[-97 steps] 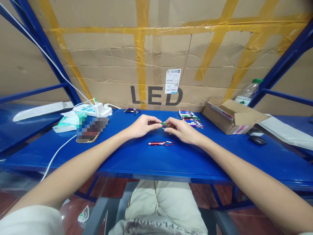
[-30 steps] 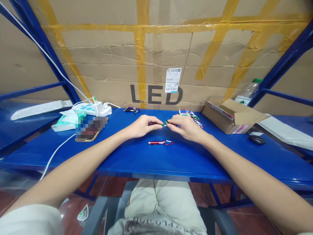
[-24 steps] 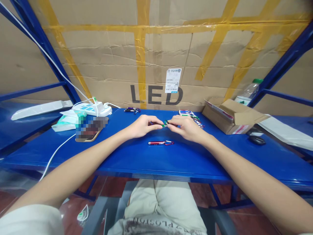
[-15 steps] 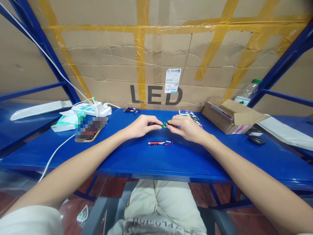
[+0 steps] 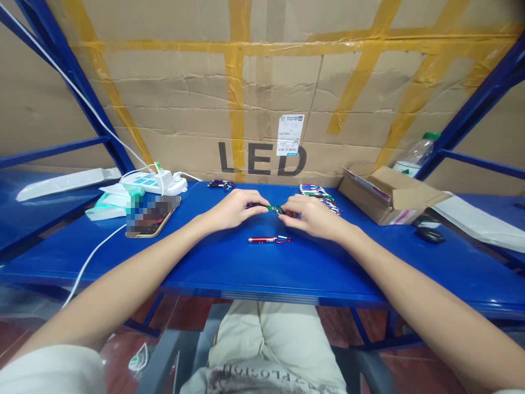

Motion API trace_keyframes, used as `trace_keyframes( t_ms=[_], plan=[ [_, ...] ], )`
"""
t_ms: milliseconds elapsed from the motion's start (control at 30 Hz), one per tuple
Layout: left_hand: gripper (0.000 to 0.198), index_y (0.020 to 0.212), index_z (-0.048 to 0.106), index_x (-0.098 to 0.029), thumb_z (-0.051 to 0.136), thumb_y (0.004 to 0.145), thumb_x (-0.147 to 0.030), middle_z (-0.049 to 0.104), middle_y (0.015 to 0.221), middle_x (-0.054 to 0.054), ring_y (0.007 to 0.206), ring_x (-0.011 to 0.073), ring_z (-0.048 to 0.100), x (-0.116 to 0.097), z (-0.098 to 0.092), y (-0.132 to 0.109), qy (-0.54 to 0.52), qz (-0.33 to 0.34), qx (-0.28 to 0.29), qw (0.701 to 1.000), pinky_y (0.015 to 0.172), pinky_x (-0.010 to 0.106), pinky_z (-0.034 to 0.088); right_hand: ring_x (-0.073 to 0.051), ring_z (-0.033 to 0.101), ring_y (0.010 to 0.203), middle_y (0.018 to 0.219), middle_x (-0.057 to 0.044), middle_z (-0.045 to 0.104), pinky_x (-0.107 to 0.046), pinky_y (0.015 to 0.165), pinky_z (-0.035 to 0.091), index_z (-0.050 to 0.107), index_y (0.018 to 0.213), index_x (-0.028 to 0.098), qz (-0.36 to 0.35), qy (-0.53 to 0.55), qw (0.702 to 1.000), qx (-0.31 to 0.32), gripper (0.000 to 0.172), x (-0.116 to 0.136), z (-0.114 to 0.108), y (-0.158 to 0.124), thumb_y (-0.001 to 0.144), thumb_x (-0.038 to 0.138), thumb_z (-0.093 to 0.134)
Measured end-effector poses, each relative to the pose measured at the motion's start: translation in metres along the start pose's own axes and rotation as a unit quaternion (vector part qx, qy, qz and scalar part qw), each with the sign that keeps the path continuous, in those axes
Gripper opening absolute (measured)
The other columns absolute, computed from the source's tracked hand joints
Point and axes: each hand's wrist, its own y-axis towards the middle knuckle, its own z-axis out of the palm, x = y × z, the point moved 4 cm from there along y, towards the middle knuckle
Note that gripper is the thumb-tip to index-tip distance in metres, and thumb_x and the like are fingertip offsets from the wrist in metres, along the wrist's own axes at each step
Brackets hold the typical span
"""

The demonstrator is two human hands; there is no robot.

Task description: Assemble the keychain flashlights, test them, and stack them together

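Over the middle of the blue table, my left hand (image 5: 240, 209) pinches the body of a small green keychain flashlight (image 5: 271, 208). Most of that body is hidden behind my fingers. On the other side, my right hand (image 5: 307, 213) has its fingertips closed on the dark carabiner clip (image 5: 280, 210) at the flashlight's end. Nearer to me, a red keychain flashlight (image 5: 262, 239) with a red carabiner lies flat, apart from both hands. Beyond my right hand is a group of several such flashlights (image 5: 315, 189) in mixed colours, partly covered by the hand.
A few dark keychain flashlights (image 5: 220, 184) lie at the table's back edge. To the left are a phone (image 5: 158, 219), a white power strip (image 5: 166, 183) and a plastic packet (image 5: 109, 205). An open cardboard box (image 5: 394, 200) and a black mouse (image 5: 430, 235) are on the right.
My right fingers have shifted slightly right, and more of the green flashlight's clip end shows between the hands. The red flashlight has stayed in place.
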Motion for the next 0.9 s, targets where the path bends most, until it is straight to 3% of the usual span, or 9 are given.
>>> trace_keyframes(
  t_ms=[167,300,567,800,900],
  plan=[
    [0.025,0.120,0.083,-0.019,0.068,0.107,-0.035,0.080,0.114,0.008,0.102,0.0225,0.073,0.005,0.003,-0.003,0.059,-0.010,0.064,0.996,0.092,0.032,0.052,-0.022,0.059,0.082,0.088,-0.007,0.068,-0.034,0.078,0.043,0.066,0.089,0.020,0.026,0.019,0.999,0.040,0.028,-0.005,0.003,0.000,0.109,0.036,0.056],
    [0.026,0.119,0.084,-0.020,0.068,0.107,-0.036,0.079,0.113,0.009,0.103,0.0236,0.073,0.007,0.006,-0.004,0.093,-0.019,0.118,0.988,0.093,0.032,0.052,-0.021,0.058,0.077,0.085,-0.006,0.068,-0.033,0.074,0.040,0.061,0.083,0.021,0.052,0.045,0.995,0.073,0.033,-0.008,0.005,0.000,0.110,0.037,0.051],
    [0.024,0.110,0.082,-0.018,0.077,0.099,-0.038,0.080,0.096,0.006,0.084,0.0189,0.072,0.003,0.010,-0.006,-0.004,-0.087,0.163,0.983,0.075,0.027,0.051,-0.014,0.045,0.060,0.064,0.003,0.053,-0.032,0.065,0.032,0.047,0.067,0.022,0.102,0.126,0.970,0.179,0.043,-0.006,0.013,-0.002,0.106,0.041,0.049],
    [0.025,0.100,0.082,-0.018,0.077,0.098,-0.042,0.078,0.095,0.006,0.081,0.0172,0.068,0.002,0.013,-0.006,-0.015,-0.069,0.166,0.984,0.073,0.027,0.050,-0.014,0.041,0.058,0.060,0.004,0.047,-0.032,0.062,0.030,0.046,0.065,0.023,0.102,0.120,0.968,0.194,0.041,-0.008,0.014,-0.004,0.100,0.042,0.056],
    [0.025,0.100,0.082,-0.018,0.078,0.097,-0.042,0.078,0.094,0.006,0.080,0.0172,0.068,0.001,0.014,-0.007,-0.029,-0.073,0.166,0.983,0.072,0.027,0.050,-0.014,0.043,0.060,0.062,0.003,0.049,-0.032,0.063,0.031,0.045,0.065,0.023,0.106,0.108,0.976,0.158,0.043,-0.010,0.014,-0.002,0.102,0.042,0.055]
  ],
)
